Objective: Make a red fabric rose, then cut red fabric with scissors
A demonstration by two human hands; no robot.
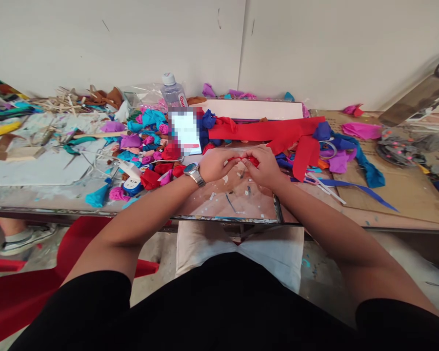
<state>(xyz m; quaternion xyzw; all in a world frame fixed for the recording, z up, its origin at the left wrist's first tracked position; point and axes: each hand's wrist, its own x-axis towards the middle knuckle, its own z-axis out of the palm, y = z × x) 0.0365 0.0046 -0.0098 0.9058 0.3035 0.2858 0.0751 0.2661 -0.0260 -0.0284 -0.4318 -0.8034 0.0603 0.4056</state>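
Observation:
My left hand point(215, 165) and my right hand point(264, 165) meet over the table's front middle, fingers curled and pinched on a small piece of red crepe paper point(248, 159) between them. A silver wristwatch point(194, 173) sits on my left wrist. Long strips of red crepe paper point(274, 131) lie just behind my hands. Small rolled paper pieces in red, pink, purple and blue point(149, 156) are heaped to the left of my left hand.
A phone point(185, 131) leans behind the pile, with a water bottle point(172, 92) beyond it. Scissors point(320, 183) and blue paper strips point(358, 165) lie right of my hands. Wooden sticks point(64, 100) lie far left. Someone's shoe point(22, 240) shows under the table. A red chair point(18, 287) stands left.

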